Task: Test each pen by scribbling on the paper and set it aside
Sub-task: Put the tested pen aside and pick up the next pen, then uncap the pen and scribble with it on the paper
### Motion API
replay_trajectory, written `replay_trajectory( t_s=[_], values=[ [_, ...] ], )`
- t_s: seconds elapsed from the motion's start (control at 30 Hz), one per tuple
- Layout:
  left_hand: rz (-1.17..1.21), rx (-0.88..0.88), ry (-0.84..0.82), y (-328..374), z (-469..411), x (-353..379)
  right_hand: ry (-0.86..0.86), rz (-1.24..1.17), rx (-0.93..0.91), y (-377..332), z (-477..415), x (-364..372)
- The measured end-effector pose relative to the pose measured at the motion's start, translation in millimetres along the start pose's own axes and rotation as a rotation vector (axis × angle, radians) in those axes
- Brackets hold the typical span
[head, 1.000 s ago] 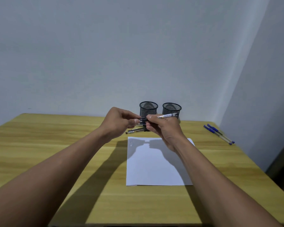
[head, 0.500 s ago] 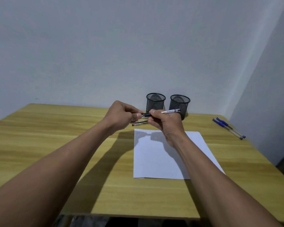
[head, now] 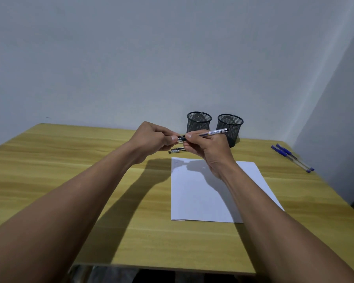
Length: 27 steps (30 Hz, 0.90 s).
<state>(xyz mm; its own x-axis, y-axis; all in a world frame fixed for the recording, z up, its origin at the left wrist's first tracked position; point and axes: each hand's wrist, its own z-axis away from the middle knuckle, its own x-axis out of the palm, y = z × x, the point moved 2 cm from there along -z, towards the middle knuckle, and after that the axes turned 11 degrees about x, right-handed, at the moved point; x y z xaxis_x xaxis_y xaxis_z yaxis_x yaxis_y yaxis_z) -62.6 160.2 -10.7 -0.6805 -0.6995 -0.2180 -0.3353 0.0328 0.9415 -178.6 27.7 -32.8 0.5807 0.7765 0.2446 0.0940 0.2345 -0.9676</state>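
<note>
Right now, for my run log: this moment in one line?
left hand pinches pen end | right hand grips barrel | paper lying flat

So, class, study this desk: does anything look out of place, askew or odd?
Nothing looks spilled or broken. One oddity: the two mesh cups stand with no pens sticking out, while two blue pens lie loose near the right edge of the table, and a black pen lies just beyond the paper.
</note>
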Motion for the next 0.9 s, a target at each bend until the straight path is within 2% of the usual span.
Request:
replay_trajectory(
  t_s=[0.23, 0.37, 0.5, 0.7, 0.9],
  values=[
    [-0.017, -0.009, -0.011, -3.8, -1.2, -1.1, 0.03, -0.05, 0.029, 7.2, -1.6, 4.8],
    [0.038, -0.097, 0.151, -15.3, -2.7, -19.1, 0.08, -0.091, 0.004, 1.1, -6.6, -14.3],
    [-0.184, -0.08, 0.117, -34.3, 0.0, -25.6, 0.093, 0.028, 0.051, 10.2, -6.9, -28.6],
    [-0.617, -0.026, 0.186, -66.9, -7.2, 0.8, 0.147, 0.204, 0.038, 29.2, -1.7, -20.4],
    [-0.676, -0.056, 0.214, -76.3, -8.3, 5.3, 0.111, 0.221, 0.074, 49.4, 1.4, -15.7]
  ],
)
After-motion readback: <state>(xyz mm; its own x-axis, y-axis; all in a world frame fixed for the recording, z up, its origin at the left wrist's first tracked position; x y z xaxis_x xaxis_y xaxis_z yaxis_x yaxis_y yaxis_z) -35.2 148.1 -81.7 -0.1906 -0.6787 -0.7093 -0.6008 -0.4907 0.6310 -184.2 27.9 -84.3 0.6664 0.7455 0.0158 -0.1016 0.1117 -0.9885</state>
